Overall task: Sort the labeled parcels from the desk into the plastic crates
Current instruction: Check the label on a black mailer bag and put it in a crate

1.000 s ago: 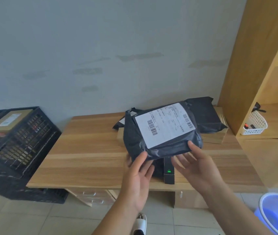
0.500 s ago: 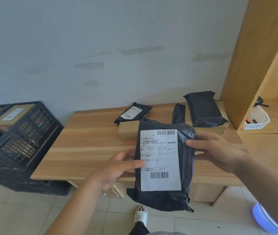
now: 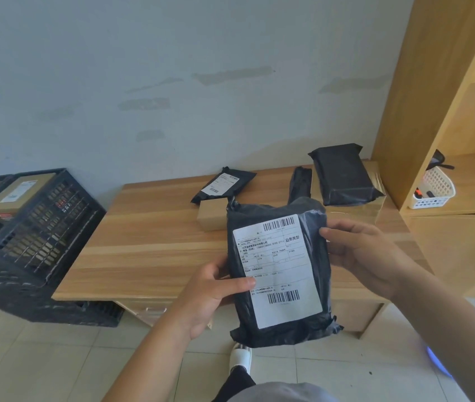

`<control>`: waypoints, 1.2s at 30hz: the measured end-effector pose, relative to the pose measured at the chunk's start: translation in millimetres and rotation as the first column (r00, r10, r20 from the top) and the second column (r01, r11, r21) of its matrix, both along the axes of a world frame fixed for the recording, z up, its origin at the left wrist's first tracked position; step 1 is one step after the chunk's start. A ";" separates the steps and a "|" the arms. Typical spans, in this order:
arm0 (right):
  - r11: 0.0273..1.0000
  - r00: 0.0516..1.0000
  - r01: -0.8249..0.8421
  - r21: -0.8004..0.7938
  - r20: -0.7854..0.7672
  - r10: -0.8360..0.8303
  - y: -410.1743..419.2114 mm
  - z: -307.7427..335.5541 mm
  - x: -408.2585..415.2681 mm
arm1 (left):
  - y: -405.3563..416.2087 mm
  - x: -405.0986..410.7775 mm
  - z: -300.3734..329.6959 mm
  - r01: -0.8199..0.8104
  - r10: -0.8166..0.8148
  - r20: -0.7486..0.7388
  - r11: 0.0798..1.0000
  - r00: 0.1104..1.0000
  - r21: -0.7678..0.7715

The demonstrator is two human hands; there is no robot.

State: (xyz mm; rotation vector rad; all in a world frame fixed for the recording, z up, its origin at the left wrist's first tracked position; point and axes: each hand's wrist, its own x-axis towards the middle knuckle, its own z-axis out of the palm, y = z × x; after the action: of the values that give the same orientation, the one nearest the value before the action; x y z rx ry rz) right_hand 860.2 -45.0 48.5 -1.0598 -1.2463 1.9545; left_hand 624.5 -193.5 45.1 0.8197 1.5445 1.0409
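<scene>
So, black parcel (image 3: 281, 274) upright btwn my hands, label facing me, long axis vertical, held in front of desk (image 3: 155, 250) edge; left hand (image 3: 210, 297) grips left edge, thumb on label; right hand (image 3: 364, 253) holds upper right edge, fingers curled behind; crates (image 3: 36, 227) off to left, so left hand nearer for handover; other parcels lie at desk back; vs half sec ago: parcel tilted slightly, grip unchanged.

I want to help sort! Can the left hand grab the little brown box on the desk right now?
Probably not yet. The left hand is holding the black parcel, as is the right hand. The small brown box lies uncovered on the desk, so a freed hand could likely reach it.
</scene>
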 end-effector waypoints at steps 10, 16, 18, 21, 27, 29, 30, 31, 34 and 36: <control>0.982 0.982 -0.182 0.042 0.064 0.179 -26.8 -8.4 5.3 | -0.3 3.3 2.0 -0.085 0.080 0.068 0.993 0.994 0.084; 0.990 0.989 -0.142 -0.003 0.049 0.142 -36.9 -14.9 2.5 | -4.8 7.9 0.5 -0.113 0.106 0.084 0.990 0.991 0.088; 0.990 0.989 -0.143 -0.023 0.045 0.144 -37.0 -16.4 2.3 | -7.9 8.3 -1.4 -0.114 0.106 0.109 0.991 0.988 0.074; 0.989 0.989 -0.139 -0.044 0.037 0.141 -37.2 -17.9 3.3 | -13.4 8.3 -3.9 -0.104 0.094 0.157 0.993 0.983 0.054; 0.989 0.990 -0.139 -0.043 0.019 0.140 -41.4 -15.2 6.3 | -17.4 11.7 -3.3 -0.109 0.101 0.129 0.992 0.986 0.056; 0.992 0.992 -0.123 -0.034 0.018 0.124 -42.7 -12.9 8.6 | -15.7 11.8 -2.9 -0.090 0.081 0.120 0.993 0.989 0.071; 0.993 0.993 -0.112 -0.027 0.018 0.113 -43.4 -11.5 9.9 | -14.6 11.8 -2.1 -0.083 0.074 0.112 0.994 0.991 0.075; 0.995 0.995 -0.099 -0.020 0.015 0.099 -44.2 -9.9 11.2 | -13.4 11.6 -1.3 -0.076 0.068 0.101 0.994 0.993 0.079; 0.998 0.998 -0.064 -0.011 0.017 0.065 -46.8 -3.2 12.2 | -11.0 8.6 1.4 -0.076 0.068 0.086 0.993 0.994 0.090; 0.997 0.997 -0.072 0.002 0.030 0.071 -48.8 1.5 9.3 | -12.2 4.3 1.5 -0.072 0.063 0.089 0.992 0.994 0.105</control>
State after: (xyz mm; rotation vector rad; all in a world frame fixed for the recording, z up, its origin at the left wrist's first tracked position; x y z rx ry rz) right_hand 869.5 -93.9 50.1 -1.0598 -1.3199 1.9959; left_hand 628.9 -205.7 46.6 0.7911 1.4625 1.2021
